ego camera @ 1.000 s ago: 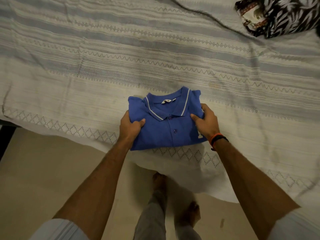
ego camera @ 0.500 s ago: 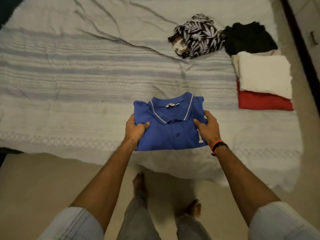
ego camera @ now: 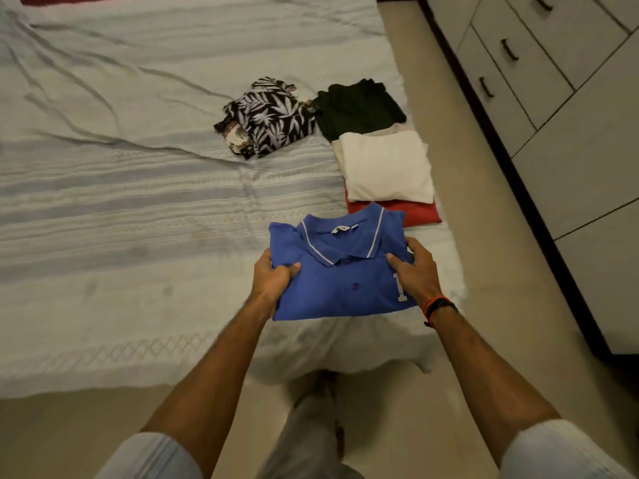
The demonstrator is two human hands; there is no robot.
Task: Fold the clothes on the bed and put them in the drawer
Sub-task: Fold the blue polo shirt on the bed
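A folded blue polo shirt (ego camera: 340, 271) is held flat over the bed's near right corner, collar pointing away from me. My left hand (ego camera: 273, 276) grips its left edge, thumb on top. My right hand (ego camera: 415, 267) grips its right edge, thumb on top, with an orange and black band on the wrist. Just beyond the polo lies a stack with a folded cream garment (ego camera: 385, 165) on a red one (ego camera: 420, 212). A folded dark garment (ego camera: 359, 107) lies behind that stack. A crumpled black-and-white leaf-print shirt (ego camera: 268, 119) sits to its left.
The striped bedsheet (ego camera: 121, 202) covers the bed, and its edge hangs down in front of my feet. A cabinet with closed drawers and dark handles (ego camera: 510, 50) stands along the right wall. A strip of beige floor (ego camera: 484, 209) runs between bed and cabinet.
Both hands have carried the blue polo to the right, toward the folded stack. The view has swung right, bringing the stack and the drawer cabinet into sight.
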